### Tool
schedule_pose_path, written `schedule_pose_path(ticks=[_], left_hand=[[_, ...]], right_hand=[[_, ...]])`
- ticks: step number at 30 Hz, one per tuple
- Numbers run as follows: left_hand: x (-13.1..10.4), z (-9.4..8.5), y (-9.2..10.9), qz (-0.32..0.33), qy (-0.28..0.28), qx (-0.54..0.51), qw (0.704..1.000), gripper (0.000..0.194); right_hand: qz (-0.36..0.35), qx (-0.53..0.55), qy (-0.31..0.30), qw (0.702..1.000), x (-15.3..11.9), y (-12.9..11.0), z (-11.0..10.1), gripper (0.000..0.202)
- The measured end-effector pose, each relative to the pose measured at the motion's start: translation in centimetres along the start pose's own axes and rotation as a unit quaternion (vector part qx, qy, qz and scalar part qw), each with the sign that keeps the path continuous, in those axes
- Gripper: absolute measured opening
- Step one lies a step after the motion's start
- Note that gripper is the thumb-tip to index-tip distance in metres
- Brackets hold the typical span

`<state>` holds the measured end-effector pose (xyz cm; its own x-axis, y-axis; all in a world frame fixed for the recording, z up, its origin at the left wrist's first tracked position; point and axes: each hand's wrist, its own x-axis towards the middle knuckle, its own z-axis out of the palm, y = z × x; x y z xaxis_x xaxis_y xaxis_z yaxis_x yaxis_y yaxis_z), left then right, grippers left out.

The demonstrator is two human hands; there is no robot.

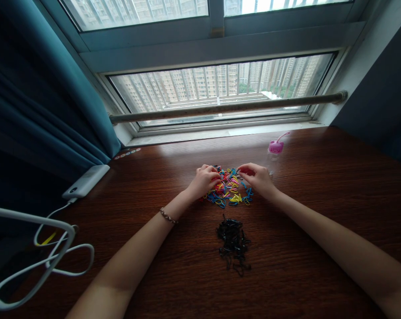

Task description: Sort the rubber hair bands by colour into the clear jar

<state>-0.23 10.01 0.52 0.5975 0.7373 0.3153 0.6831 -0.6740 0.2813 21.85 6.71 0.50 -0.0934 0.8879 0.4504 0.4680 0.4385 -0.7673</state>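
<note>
A loose pile of multicoloured bands (235, 198) lies on the brown wooden table, with red, yellow, blue and pink among them. My left hand (204, 180), with a braided bracelet at the wrist, rests at the pile's left side, its fingers curled in at the bands. At the upper right of the pile is my right hand (257, 178), thumb and index finger pinched together by some dark and blue bands. What either hand holds is too small to make out. Nearer to me sits a separate heap of black bands (233, 241).
Behind my right hand stands a clear container with a pink lid (276, 147). A white power bank (86, 181) with a looping white cable (67, 230) lies at the left by the blue curtain (54, 79). A window with a metal rail (227, 108) is behind the table (173, 283).
</note>
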Motion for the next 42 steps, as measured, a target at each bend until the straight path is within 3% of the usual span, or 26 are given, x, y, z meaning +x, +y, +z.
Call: schedule_pose_path(ticks=[8, 13, 18, 23, 25, 27, 29, 31, 34, 37, 39, 42], left_hand=[[0.0, 0.1, 0.0, -0.002, -0.001, -0.005, 1.000, 0.010], [0.2, 0.1, -0.3, -0.029, 0.017, -0.090, 0.995, 0.010], [0.5, -0.3, -0.9, -0.048, 0.031, -0.184, 0.981, 0.015], [0.6, -1.1, -0.5, -0.078, 0.022, -0.264, 0.961, 0.025], [0.7, -1.2, -0.4, -0.110, 0.022, -0.292, 0.950, 0.029], [0.7, -1.3, -0.3, -0.133, 0.029, -0.320, 0.938, 0.029], [0.7, -1.5, 0.0, -0.134, 0.039, -0.352, 0.925, 0.028], [0.6, -1.7, 0.6, -0.111, 0.037, -0.378, 0.918, 0.027], [0.3, -2.0, 1.8, -0.041, -0.019, -0.373, 0.927, 0.024], [0.2, -1.8, 2.7, 0.020, -0.087, -0.340, 0.936, 0.023], [0.2, -1.4, 2.7, 0.036, -0.082, -0.306, 0.948, 0.023], [0.3, -0.8, 2.0, 0.058, -0.030, -0.230, 0.971, 0.021]], right_hand=[[0.057, 0.072, -0.015, 0.996, 0.0, -0.4, 0.0, 0.021], [0.157, 0.245, -0.095, 0.952, 0.2, -1.4, -0.1, 0.028], [0.202, 0.318, -0.221, 0.900, -0.2, -2.4, 0.0, 0.028], [0.165, 0.297, -0.445, 0.828, -1.2, -4.1, 0.0, 0.031], [0.154, 0.269, -0.480, 0.821, -1.5, -4.4, 0.2, 0.031], [0.140, 0.212, -0.411, 0.876, -1.5, -4.1, 0.4, 0.026], [0.108, 0.123, -0.277, 0.947, -1.2, -3.0, 0.7, 0.018], [0.059, 0.026, -0.169, 0.984, -0.8, -1.6, 0.8, 0.014], [0.008, -0.074, -0.088, 0.993, -0.2, 0.5, 0.7, 0.017], [-0.006, -0.134, -0.054, 0.990, 0.0, 1.8, 0.4, 0.020], [-0.011, -0.164, -0.051, 0.985, 0.0, 2.3, 0.3, 0.021], [-0.012, -0.189, -0.062, 0.980, 0.0, 2.7, 0.3, 0.020]])
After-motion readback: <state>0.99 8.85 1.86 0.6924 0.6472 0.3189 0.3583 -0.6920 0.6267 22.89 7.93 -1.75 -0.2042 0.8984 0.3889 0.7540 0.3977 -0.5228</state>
